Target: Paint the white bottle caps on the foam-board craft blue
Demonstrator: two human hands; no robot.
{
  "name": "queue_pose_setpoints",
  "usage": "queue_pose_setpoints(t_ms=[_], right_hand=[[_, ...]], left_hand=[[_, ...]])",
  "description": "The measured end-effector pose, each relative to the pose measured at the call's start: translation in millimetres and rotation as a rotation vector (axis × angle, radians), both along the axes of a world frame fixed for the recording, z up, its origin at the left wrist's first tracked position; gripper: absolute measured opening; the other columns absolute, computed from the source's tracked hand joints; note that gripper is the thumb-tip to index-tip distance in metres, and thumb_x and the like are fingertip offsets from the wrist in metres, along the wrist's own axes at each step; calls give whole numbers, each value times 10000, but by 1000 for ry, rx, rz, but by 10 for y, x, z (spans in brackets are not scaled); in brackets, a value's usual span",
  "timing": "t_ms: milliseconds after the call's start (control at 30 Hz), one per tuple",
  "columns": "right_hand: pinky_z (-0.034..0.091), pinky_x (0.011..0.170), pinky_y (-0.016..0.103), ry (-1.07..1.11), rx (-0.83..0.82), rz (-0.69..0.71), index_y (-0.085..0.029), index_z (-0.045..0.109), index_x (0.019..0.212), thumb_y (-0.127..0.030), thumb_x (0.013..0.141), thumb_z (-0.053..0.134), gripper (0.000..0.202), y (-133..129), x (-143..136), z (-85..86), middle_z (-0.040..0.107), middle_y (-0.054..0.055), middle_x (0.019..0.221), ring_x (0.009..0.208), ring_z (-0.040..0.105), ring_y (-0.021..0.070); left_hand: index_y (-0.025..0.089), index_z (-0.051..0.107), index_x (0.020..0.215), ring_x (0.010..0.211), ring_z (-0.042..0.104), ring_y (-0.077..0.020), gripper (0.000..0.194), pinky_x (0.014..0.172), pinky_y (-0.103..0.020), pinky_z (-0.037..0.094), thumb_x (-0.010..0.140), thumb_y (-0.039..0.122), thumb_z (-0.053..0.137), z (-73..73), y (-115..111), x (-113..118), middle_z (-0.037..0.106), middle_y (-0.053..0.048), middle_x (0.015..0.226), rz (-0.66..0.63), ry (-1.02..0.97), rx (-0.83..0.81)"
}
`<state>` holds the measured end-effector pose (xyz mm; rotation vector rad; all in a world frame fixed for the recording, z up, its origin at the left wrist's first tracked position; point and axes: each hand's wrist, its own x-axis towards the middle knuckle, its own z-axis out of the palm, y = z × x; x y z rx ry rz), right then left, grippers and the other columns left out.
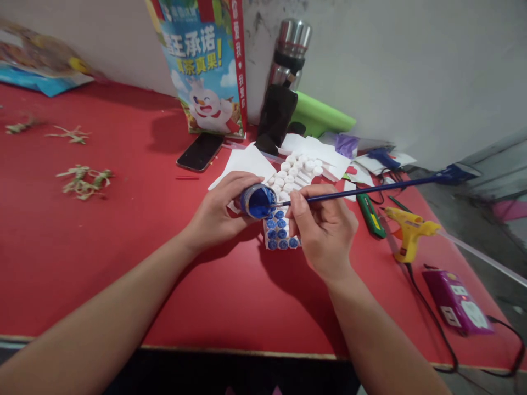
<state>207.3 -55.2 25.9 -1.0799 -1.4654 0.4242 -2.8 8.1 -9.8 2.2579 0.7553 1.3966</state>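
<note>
My left hand is closed around a small jar of blue paint, tilted so its mouth faces me. Between the thumb and fingers of my right hand is a long blue paintbrush, its tip at the jar's mouth. Below the jar lies a piece with rows of small round blue-painted rosettes, partly covered by my right hand. Behind it, white unpainted round pieces sit in rows, partly hidden by both hands.
To the right are a green utility knife, a yellow glue gun and a purple power box with cables. Behind stand a printed bag, a phone and a steel flask. Knotted straw pieces lie left on the red table.
</note>
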Motion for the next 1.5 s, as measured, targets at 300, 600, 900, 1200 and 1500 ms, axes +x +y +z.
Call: queue_pose_setpoints(t_ms=[300,600,900,1200,1500], right_hand=[[468,459,227,64,1,7,-248,630,993,-377,1089,711,180,50,55,-36,653,-75,707,461,586,72],[456,476,254,7,-5,-28,-255,620,989,-381,1102,682,180,38,96,-22,641,-61,734,485,591,80],[455,476,256,18,19,-18,-252,630,985,-347,1094,695,158,36,77,-2,658,-63,743,482,594,74],[428,384,220,160,-26,-19,-244,614,930,-390,1070,742,240,121,133,215,678,-73,679,414,589,72],[433,373,228,304,-22,-15,-228,681,939,-405,1043,757,219,220,276,162,702,-49,705,422,583,76]], left_hand=[[232,737,1391,1292,741,-330,583,1158,-495,590,867,353,962,-41,30,-20,779,-147,1395,13,-8,-9],[225,739,1370,1287,738,-337,582,1160,-516,584,863,408,958,4,3,-29,783,-154,1387,46,10,-84],[236,742,1363,1297,729,-343,590,1180,-527,569,849,434,954,10,-2,-33,780,-143,1402,65,35,-134],[219,740,1359,1272,742,-337,558,1130,-502,604,859,370,935,8,5,-34,785,-144,1361,83,-2,-118],[232,740,1351,1254,754,-357,604,1136,-551,617,804,374,953,-7,34,-69,773,-133,1380,174,-44,-244]])
